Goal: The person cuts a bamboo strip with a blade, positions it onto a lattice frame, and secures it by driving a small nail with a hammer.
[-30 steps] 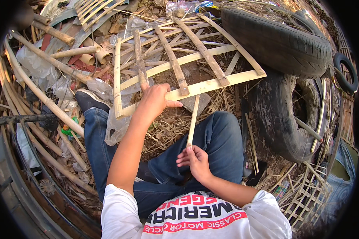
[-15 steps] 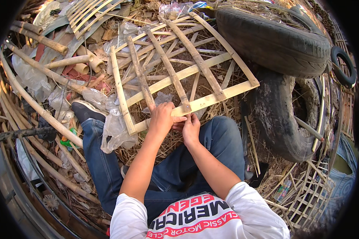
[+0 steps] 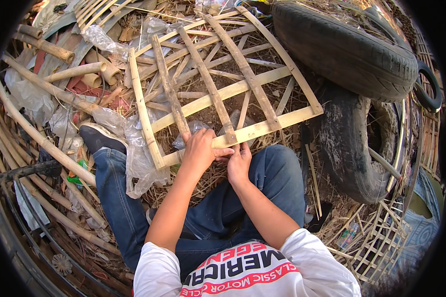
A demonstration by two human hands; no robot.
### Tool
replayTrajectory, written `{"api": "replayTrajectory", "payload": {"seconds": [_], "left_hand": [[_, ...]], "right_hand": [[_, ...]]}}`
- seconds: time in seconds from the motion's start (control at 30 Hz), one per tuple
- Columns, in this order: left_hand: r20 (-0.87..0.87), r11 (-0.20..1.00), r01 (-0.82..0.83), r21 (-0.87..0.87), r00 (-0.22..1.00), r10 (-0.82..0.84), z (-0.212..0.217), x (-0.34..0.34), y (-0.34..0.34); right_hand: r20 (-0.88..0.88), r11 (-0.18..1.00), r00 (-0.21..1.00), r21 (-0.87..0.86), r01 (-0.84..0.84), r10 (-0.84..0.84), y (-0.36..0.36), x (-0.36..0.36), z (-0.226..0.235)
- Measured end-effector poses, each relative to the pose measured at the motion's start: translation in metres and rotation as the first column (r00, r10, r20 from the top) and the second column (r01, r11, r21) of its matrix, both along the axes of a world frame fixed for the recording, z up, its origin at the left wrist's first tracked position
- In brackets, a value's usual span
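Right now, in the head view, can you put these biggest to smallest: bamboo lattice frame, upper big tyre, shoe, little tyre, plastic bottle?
1. Bamboo lattice frame
2. Upper big tyre
3. Shoe and little tyre: they look too alike to rank, and the lens bends things near its rim
4. Plastic bottle

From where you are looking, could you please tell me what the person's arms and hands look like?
The left hand and right hand are bare, with no gloves or wristwear visible. Both forearms are uncovered below the short white sleeves of a white T-shirt printed in black and red.
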State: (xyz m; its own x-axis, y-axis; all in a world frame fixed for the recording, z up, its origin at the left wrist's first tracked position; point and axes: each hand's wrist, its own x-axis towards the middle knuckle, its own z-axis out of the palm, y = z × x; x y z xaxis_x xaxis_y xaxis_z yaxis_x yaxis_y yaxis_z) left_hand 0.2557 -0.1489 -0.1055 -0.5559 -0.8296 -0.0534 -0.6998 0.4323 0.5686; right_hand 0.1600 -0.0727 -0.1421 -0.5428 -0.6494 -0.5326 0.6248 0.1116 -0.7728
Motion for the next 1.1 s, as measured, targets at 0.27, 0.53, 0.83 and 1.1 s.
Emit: {"api": "replayTrajectory", "payload": {"seconds": [0.27, 0.53, 0.83, 1.1], "left_hand": [[-0.003, 0.999, -0.016, 0.040, 1.000, 0.016, 0.000, 0.000, -0.004], [0.023, 0.996, -0.029, 0.081, 0.999, 0.028, 0.009, 0.000, -0.008], [0.055, 0.997, 0.028, 0.067, 0.998, -0.032, 0.040, 0.002, -0.022], [0.048, 0.993, 0.001, 0.115, 0.999, -0.007, 0.062, 0.005, -0.024]], "right_hand": [[0.007, 0.995, 0.995, 0.020, -0.097, 0.097, 0.008, -0.003, 0.006], [0.030, 0.983, 0.983, 0.010, -0.182, 0.181, 0.017, -0.002, 0.008], [0.121, 0.967, 0.963, 0.057, -0.247, 0.239, 0.044, 0.004, 0.033], [0.275, 0.863, 0.851, 0.116, -0.492, 0.448, 0.063, -0.009, 0.069]]}}
